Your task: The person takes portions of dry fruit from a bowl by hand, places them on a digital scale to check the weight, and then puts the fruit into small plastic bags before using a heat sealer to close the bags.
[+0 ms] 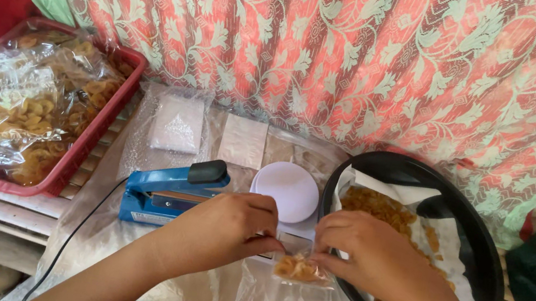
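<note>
Beside a black pan (pixel 483 242), the left hand (pixel 227 230) and right hand (pixel 366 252) pinch a small clear bag (pixel 299 270) of golden fried snacks.

A small home snack-packing spot, not a factory. A blue heat sealer (pixel 169 188) sits on a plastic-covered slatted bench (pixel 1 205), with a red tray (pixel 78 149) of bagged snacks at its left edge. A floral cloth (pixel 383 54) hangs behind.

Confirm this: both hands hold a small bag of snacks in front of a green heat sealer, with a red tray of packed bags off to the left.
Not quite: the heat sealer is blue, not green, as the head view shows. The rest stands: the left hand and right hand hold the small bag of snacks in front of it, and the red tray of packed bags sits to the left.
</note>
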